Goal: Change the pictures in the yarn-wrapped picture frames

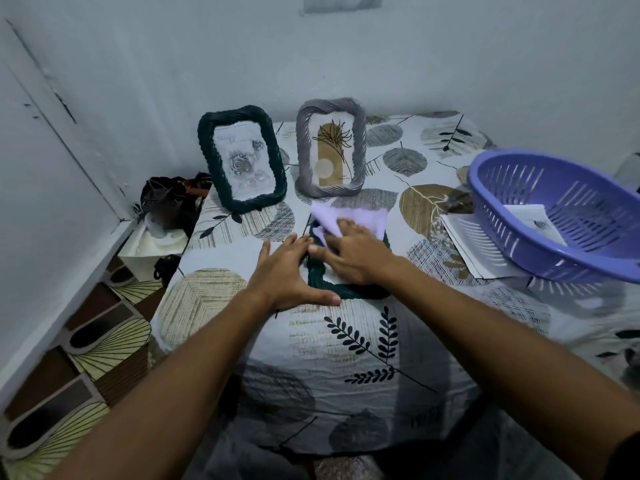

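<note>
Midway through swapping pictures: dark green frame point(334, 289) flat on the table point(346, 358), steadied by left hand point(292, 271) with fingers spread, wiped by right hand point(356, 251) pressing a lilac cloth point(349, 218) (two frames point(242, 161) already upright behind), spare pictures point(464, 237) waiting beside basket point(554, 216).

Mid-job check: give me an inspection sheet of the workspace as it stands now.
Surface: table under a leaf-print cloth.
Job's things: dark green frame with a rose picture and grey frame with a plant picture stand upright at the back; a third green frame lies flat under the hands, a lilac cloth over it.
Clutter: purple basket tilted at the right, a paper inside; loose sheets beneath it.
Grippers: left hand flat, fingers spread, at the frame's edge; right hand presses the cloth.
Cables: nothing seen.
Surroundings: pale walls; dark bag on the floor at left.
</note>
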Demonstrator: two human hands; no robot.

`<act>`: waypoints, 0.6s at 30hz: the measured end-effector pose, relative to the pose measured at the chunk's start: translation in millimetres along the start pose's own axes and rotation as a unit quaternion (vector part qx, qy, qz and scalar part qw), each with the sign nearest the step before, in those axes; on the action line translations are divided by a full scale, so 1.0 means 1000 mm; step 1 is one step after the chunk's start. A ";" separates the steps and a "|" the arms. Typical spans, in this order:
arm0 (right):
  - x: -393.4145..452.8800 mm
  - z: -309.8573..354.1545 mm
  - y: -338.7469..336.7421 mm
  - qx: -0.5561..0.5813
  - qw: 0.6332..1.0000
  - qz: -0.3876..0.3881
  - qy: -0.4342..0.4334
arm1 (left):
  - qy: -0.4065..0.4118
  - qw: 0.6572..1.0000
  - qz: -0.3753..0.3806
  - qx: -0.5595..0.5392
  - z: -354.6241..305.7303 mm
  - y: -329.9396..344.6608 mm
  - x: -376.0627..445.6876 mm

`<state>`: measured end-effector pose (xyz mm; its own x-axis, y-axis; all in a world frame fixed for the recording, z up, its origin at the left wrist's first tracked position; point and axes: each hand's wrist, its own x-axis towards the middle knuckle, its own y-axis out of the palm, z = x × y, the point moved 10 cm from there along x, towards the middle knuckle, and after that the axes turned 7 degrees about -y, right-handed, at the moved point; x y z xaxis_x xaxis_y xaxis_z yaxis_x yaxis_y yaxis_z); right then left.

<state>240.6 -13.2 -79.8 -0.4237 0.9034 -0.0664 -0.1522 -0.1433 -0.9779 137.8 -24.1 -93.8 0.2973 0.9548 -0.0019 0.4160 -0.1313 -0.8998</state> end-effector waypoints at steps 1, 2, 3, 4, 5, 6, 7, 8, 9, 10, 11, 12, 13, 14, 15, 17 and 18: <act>-0.008 0.005 0.002 0.009 1.000 0.008 -0.017 | 0.000 1.000 -0.001 0.001 0.000 0.000 0.001; -0.018 0.006 0.002 0.008 0.999 0.013 -0.031 | 0.000 1.000 -0.002 0.004 0.000 -0.001 0.001; -0.029 0.004 -0.001 -0.003 0.999 0.014 -0.038 | 0.001 1.000 -0.003 0.007 -0.001 -0.001 0.000; -0.038 -0.001 -0.004 -0.024 0.999 0.014 -0.041 | 0.001 1.000 -0.002 0.009 -0.001 -0.001 0.000; -0.045 -0.007 -0.008 -0.048 0.998 0.014 -0.039 | -0.001 1.000 0.001 0.010 0.000 -0.001 0.000; -0.048 -0.013 -0.013 -0.067 0.997 0.011 -0.033 | -0.002 1.000 0.003 0.009 0.000 -0.001 0.000; -0.046 -0.016 -0.016 -0.080 0.996 0.006 -0.032 | -0.002 1.000 0.004 0.009 0.000 0.000 0.000; -0.040 -0.018 -0.019 -0.085 0.996 -0.002 -0.033 | -0.001 1.000 0.004 0.009 0.001 0.000 0.000; -0.031 -0.018 -0.019 -0.077 0.997 -0.006 -0.031 | -0.001 1.000 0.004 0.008 0.001 0.000 0.000; -0.022 -0.019 -0.016 -0.061 0.998 -0.005 -0.026 | -0.002 1.000 0.004 0.007 0.001 0.000 0.001; -0.012 -0.019 -0.013 -0.042 0.999 -0.004 -0.021 | -0.002 1.000 0.002 0.006 0.002 0.000 0.001; -0.004 -0.019 -0.009 -0.025 1.000 -0.003 -0.018 | -0.002 1.000 0.001 0.004 0.002 0.000 0.001; 0.001 -0.017 -0.005 -0.011 1.000 -0.003 -0.020 | -0.002 1.000 0.000 0.003 0.001 -0.001 0.001; 0.003 -0.014 0.000 0.000 1.000 0.000 -0.027 | -0.001 1.000 0.000 0.002 0.000 -0.002 0.000; 0.001 -0.010 0.002 0.012 0.999 0.002 -0.038 | 0.000 1.000 -0.001 0.001 0.000 -0.002 0.000; -0.010 0.001 0.005 0.035 0.997 0.012 -0.065 | 0.005 1.000 -0.007 -0.008 -0.001 -0.002 0.001; -0.019 0.005 0.005 0.044 0.996 0.018 -0.076 | 0.007 1.000 -0.012 -0.013 -0.002 -0.003 0.001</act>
<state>242.9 -33.1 -82.5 -0.5593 0.8264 -0.0644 -0.2092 -0.2159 -0.9537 137.9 -23.5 -90.2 0.2993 0.9538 0.0264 0.4461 -0.1155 -0.8875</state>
